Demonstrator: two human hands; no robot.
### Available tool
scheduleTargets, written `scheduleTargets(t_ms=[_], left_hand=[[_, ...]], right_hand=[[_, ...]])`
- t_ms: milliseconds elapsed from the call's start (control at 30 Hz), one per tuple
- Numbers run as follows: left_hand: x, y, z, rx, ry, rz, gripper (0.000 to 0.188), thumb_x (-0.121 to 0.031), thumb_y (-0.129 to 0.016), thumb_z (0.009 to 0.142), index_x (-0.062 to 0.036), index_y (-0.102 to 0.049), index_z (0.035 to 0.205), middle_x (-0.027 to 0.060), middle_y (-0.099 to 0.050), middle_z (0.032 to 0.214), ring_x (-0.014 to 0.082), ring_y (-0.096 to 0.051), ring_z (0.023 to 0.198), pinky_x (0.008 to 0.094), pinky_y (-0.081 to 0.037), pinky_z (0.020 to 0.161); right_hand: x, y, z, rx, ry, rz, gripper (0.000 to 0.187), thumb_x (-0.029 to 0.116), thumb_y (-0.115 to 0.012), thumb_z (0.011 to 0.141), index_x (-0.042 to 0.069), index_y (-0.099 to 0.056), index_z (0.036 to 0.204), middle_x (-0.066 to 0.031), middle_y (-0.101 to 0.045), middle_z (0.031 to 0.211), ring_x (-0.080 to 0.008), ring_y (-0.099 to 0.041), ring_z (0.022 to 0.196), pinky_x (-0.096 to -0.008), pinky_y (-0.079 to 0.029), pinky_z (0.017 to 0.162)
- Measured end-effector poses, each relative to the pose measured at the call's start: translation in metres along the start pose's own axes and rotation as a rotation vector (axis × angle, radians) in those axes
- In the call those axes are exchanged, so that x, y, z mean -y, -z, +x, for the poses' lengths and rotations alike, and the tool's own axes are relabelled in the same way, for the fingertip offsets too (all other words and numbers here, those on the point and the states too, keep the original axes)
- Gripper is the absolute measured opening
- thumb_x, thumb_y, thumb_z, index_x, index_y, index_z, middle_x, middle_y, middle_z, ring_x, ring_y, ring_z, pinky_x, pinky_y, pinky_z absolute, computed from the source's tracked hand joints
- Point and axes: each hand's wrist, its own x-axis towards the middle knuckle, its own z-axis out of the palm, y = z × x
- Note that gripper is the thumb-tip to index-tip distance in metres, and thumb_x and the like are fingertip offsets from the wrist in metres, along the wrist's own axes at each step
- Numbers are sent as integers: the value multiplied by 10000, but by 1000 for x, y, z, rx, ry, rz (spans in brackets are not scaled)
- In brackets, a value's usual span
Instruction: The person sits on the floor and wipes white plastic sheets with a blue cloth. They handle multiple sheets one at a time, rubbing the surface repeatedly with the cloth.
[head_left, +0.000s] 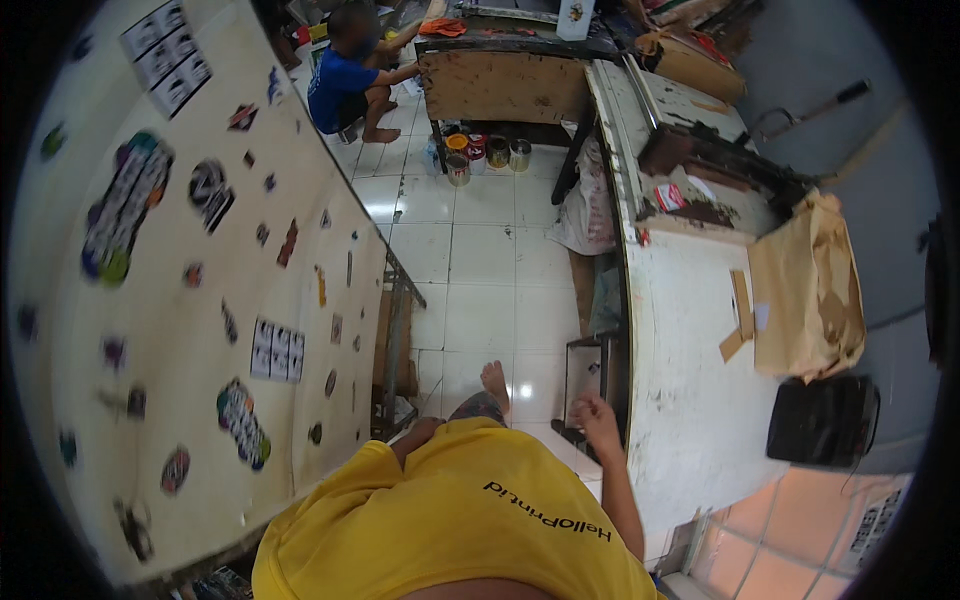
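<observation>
My right hand (pixel 597 418) hangs beside the white worktable (pixel 690 400) on the right, near a small dark-framed stand (pixel 585 365). Its fingers are loosely bent and apart, and nothing shows in them. My left hand (pixel 420 433) is low at my left side, by my thigh. Most of its fingers are hidden, so its grip cannot be made out. I stand barefoot in a yellow shirt (pixel 470 500) between two tables.
At left, a cream board (pixel 290 350) bears many stickers. Ahead runs a tiled floor (pixel 480 255), with several paint cans (pixel 458 168) under a wooden table (pixel 505 85). A person (pixel 340 85) in blue squats there. A paper bag (pixel 810 290) and black device (pixel 822 420) lie right.
</observation>
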Motion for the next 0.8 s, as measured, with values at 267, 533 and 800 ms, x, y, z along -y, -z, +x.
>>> scheduleTargets(t_ms=[267,533,800], left_hand=[[-163,203,133,-327,113,-386,420,-366,-547,963,35,-650,1033,91,-664,890,200,-621,847,372,-495,807],[-200,328,209,-583,121,-576,418,-349,-535,941,22,-680,1068,180,-704,974,307,-660,925,404,-500,843],[-173,358,272,-551,483,-708,416,-374,-557,897,-15,-709,1045,208,-715,1043,348,-673,1004,420,-508,884]], right_hand=[[58,-70,144,160,-251,21,345,179,-600,993,-43,-588,1257,-117,-680,1097,-168,-676,866,-294,-533,742],[175,-54,382,300,-123,-182,361,170,-603,983,-31,-580,1282,-116,-680,1087,-190,-690,890,-314,-558,770],[299,-152,611,607,-41,-477,409,231,-594,970,-56,-597,1262,-173,-697,1090,-235,-708,915,-349,-570,805]])
